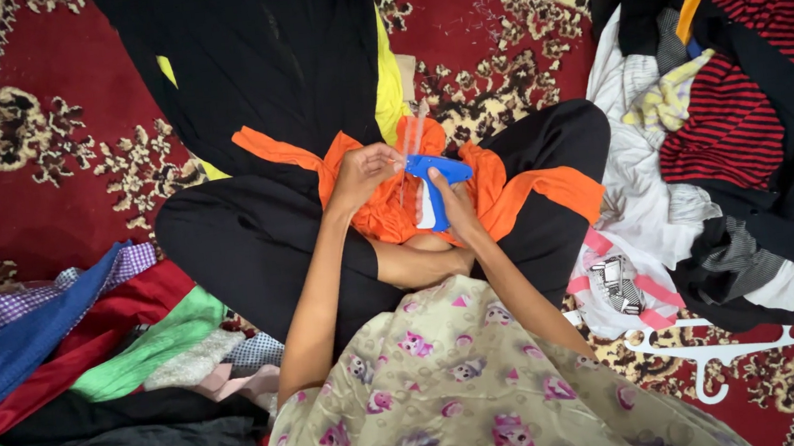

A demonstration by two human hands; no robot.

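Right-hand grip (456,209) is clenched round the blue tagging gun (436,181) over the orange-and-black garment (386,216) in my lap, while my left hand (361,174) pinches the gun's tip against the cloth.

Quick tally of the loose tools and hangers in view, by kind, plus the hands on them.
Blue tagging gun, held in the right hand: 1
Strip of clear tag pins, left hand at the gun's tip: 1
White hanger on the carpet: 1
Total: 3
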